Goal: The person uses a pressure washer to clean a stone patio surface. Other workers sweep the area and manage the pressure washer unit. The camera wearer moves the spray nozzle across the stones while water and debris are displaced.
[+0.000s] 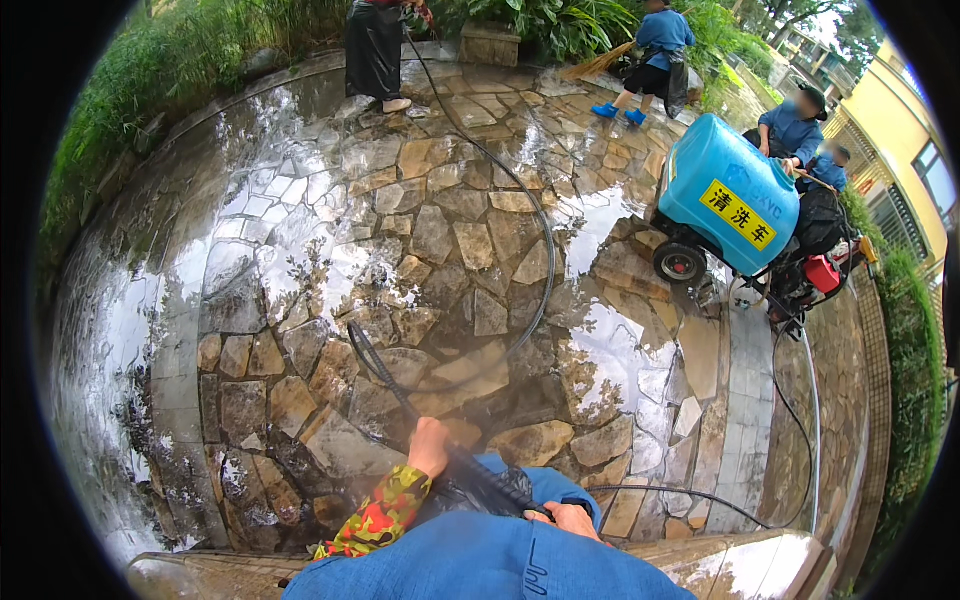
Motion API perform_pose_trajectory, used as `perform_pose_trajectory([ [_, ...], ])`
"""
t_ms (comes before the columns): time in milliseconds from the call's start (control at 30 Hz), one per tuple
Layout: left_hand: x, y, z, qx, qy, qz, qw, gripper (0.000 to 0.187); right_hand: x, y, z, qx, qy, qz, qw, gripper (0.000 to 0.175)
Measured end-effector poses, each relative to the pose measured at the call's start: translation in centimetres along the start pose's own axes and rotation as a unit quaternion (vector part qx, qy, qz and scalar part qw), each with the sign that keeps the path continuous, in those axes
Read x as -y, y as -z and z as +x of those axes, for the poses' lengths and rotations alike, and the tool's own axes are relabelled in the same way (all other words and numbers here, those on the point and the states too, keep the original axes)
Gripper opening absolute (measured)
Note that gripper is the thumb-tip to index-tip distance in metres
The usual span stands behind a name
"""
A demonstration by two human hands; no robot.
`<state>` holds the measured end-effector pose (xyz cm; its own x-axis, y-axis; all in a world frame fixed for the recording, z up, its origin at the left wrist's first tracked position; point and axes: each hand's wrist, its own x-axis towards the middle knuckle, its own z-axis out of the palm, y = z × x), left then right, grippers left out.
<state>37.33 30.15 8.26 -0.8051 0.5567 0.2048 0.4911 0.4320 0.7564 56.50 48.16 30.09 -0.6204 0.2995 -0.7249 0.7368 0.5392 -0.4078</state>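
Note:
My left hand (430, 448), at the end of a patterned red and yellow-green sleeve, grips a black ribbed hose (390, 379) near the bottom centre. Lower and to the right, my right hand (568, 519) is closed around the same dark hose or its sleeve, close to my blue garment. From my left hand the hose loops over the wet stone paving (472, 244) and runs up to a person in a black apron (371, 56). Dark plastic lies between my hands, over my lap.
A blue water tank on a wheeled cart (727, 195) stands at the right, with two people in blue behind it. Another person holds a straw broom (600, 61) at the top. A thin hose (690, 491) crosses the paving at lower right. Puddles and plants border the paving.

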Motion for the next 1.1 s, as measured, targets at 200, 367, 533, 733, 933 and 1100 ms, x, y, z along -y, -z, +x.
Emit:
perform_pose_trajectory([
  [200, 0.2, 0.0, 0.2, -0.001, -0.008, -0.003, 1.000, 0.016, 0.5, 0.0, -0.3, -0.014, -0.002, -0.006, 1.000, 0.053],
  [367, 0.1, 0.1, 0.5, 0.017, 0.003, 0.004, 1.000, 0.018, 0.6, 0.0, -0.4, -0.029, 0.019, -0.013, 0.999, 0.053],
  [533, -0.1, 0.2, 0.8, 0.016, 0.003, 0.012, 1.000, 0.019, 0.6, -0.1, -0.3, -0.040, 0.024, -0.013, 0.999, 0.053],
  [733, 0.1, -0.1, 0.8, 0.020, -0.004, 0.005, 1.000, 0.018, 0.5, -0.2, -0.3, -0.028, 0.011, -0.002, 1.000, 0.052],
  [933, 1.0, -0.9, 0.6, 0.002, -0.016, 0.000, 1.000, 0.018, 0.6, 0.1, -0.5, -0.021, 0.012, 0.002, 1.000, 0.051],
  [1100, 0.1, -0.6, 1.0, 0.054, -0.006, -0.013, 0.998, 0.019, 0.2, 0.5, -0.9, -0.032, 0.016, 0.014, 0.999, 0.045],
])
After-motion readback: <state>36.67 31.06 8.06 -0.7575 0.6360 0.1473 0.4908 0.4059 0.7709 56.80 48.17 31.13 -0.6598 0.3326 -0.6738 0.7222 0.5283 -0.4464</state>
